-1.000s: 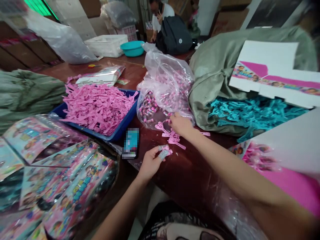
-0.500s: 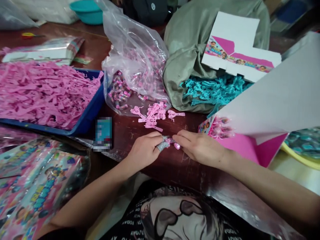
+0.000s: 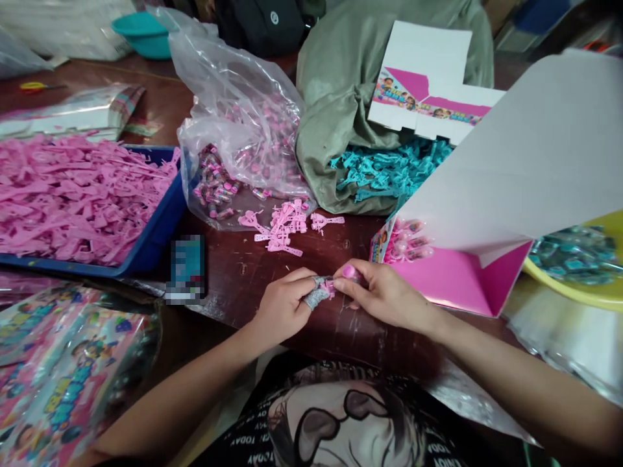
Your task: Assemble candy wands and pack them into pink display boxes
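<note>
Between our two hands, low over the counter [image 3: 360,237] and close to its near edge, we see a pink plastic piece [image 3: 329,286], mostly covered by the fingers. Our left hand [image 3: 286,306] pinches it at its left side, two fingers [image 3: 316,298] wrapped in grey; what shows of the piece pokes out rightward, toward our other hand. We cannot make out its full long axis.

Our right hand [image 3: 382,292] grasps a small tube [image 3: 348,271] with a rounded pink cap. The capped end points left and a little up, and the tube's long axis runs rightward, slightly down, until our fingers hide it. Our thumb and left fingertips meet around the pink piece; we cannot tell whether the tube touches it.

Beyond our hands lies a loose cluster of pink pieces [image 3: 289,220], their axes crossing at various angles. A separate pink piece [image 3: 327,221] just right of them lies nearly crosswise to us, its narrow handle pointing right. Behind the cluster, a clear plastic bag [image 3: 214,71] holds more pink-capped tubes [image 3: 221,191]. At left stands a blue tray [image 3: 158,217] heaped with pink pieces; at right, an open box [image 3: 452,279] with a pink inside.
</note>
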A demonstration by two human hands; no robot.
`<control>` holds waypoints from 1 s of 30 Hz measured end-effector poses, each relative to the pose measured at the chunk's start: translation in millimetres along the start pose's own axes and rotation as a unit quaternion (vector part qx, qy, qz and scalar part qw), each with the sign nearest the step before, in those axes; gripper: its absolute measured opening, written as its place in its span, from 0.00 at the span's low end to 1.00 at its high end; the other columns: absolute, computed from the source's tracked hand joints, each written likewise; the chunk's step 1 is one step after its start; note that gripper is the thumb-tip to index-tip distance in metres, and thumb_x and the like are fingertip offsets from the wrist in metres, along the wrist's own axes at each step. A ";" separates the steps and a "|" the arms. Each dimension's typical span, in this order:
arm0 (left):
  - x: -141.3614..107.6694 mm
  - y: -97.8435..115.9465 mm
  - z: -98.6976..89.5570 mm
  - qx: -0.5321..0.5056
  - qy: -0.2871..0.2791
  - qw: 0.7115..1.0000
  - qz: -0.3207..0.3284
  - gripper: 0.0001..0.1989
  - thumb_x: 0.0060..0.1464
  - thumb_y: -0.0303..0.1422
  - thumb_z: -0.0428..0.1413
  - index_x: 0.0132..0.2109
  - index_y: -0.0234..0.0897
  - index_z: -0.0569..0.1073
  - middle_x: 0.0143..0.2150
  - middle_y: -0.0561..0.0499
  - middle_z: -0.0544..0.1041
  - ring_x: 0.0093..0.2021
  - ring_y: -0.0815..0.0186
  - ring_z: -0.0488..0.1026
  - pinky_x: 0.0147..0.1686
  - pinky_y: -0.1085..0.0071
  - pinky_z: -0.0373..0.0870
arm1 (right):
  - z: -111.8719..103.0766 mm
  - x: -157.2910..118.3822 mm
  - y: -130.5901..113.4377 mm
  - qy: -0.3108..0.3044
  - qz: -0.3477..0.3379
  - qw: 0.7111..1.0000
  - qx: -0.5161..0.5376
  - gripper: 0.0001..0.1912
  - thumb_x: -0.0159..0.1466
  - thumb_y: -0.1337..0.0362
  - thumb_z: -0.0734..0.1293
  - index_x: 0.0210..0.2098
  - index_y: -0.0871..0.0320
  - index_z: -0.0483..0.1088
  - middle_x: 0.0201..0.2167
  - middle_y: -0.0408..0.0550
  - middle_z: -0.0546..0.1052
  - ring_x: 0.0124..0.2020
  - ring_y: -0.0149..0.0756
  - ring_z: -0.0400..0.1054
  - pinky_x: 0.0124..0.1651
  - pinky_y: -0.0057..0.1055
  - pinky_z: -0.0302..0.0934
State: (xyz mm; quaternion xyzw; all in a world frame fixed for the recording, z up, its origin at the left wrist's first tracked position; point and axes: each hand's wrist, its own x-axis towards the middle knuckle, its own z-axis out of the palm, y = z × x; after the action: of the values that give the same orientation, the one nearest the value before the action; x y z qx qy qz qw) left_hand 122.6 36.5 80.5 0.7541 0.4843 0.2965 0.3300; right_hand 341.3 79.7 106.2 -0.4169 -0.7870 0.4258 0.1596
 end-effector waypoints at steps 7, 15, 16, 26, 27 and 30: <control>7.2 -0.8 8.0 -0.021 -0.086 0.996 -0.005 0.11 0.61 0.25 0.51 0.38 0.36 0.78 0.37 0.49 0.76 0.37 0.66 0.73 0.38 0.70 0.69 | 5.2 -12.6 11.8 0.019 -0.022 0.999 0.019 0.11 0.70 0.57 0.63 0.40 0.57 0.72 0.33 0.46 0.77 0.33 0.32 0.69 0.37 0.31 0.64; 10.9 -0.4 8.4 -0.118 -0.061 0.988 -0.074 0.10 0.62 0.28 0.50 0.41 0.36 0.77 0.36 0.49 0.76 0.35 0.66 0.72 0.38 0.69 0.68 | -20.7 -37.5 25.7 0.073 0.085 0.993 0.036 0.22 0.70 0.49 0.61 0.57 0.55 0.65 0.35 0.47 0.77 0.30 0.33 0.70 0.34 0.32 0.65; 11.9 0.4 8.1 -0.168 -0.066 0.976 -0.118 0.10 0.63 0.30 0.50 0.40 0.35 0.76 0.31 0.52 0.74 0.30 0.68 0.69 0.33 0.71 0.66 | -24.6 -43.4 26.0 0.091 0.074 0.993 0.011 0.24 0.70 0.49 0.61 0.60 0.55 0.61 0.38 0.48 0.77 0.32 0.35 0.71 0.36 0.34 0.66; 22.3 4.5 35.8 -0.249 -0.116 0.954 -0.119 0.09 0.59 0.36 0.59 0.41 0.34 0.75 0.37 0.52 0.76 0.37 0.66 0.70 0.42 0.68 0.68 | -21.7 -51.6 33.4 -0.014 -0.033 0.999 -0.020 0.14 0.70 0.55 0.64 0.51 0.55 0.70 0.43 0.49 0.78 0.39 0.36 0.74 0.43 0.35 0.69; 23.4 6.2 37.2 -0.236 -0.121 0.958 -0.108 0.08 0.60 0.36 0.58 0.40 0.34 0.74 0.36 0.52 0.75 0.36 0.67 0.70 0.40 0.68 0.68 | -21.1 -51.3 34.4 -0.005 -0.051 0.998 -0.021 0.14 0.70 0.56 0.64 0.52 0.55 0.71 0.45 0.50 0.78 0.42 0.36 0.74 0.45 0.36 0.69; 24.7 12.3 40.1 -0.158 -0.102 0.981 -0.054 0.07 0.61 0.33 0.56 0.36 0.34 0.72 0.33 0.53 0.72 0.33 0.68 0.67 0.35 0.71 0.66 | -20.4 -53.9 37.2 0.013 -0.066 0.998 -0.013 0.15 0.70 0.56 0.65 0.52 0.57 0.72 0.45 0.51 0.79 0.43 0.37 0.74 0.47 0.37 0.69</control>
State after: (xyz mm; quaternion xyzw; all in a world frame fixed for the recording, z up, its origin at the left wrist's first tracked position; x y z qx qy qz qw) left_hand 168.7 47.1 69.0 0.6912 0.4353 0.2723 0.5085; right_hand 405.4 58.7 93.9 -0.3718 -0.8159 0.3988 0.1924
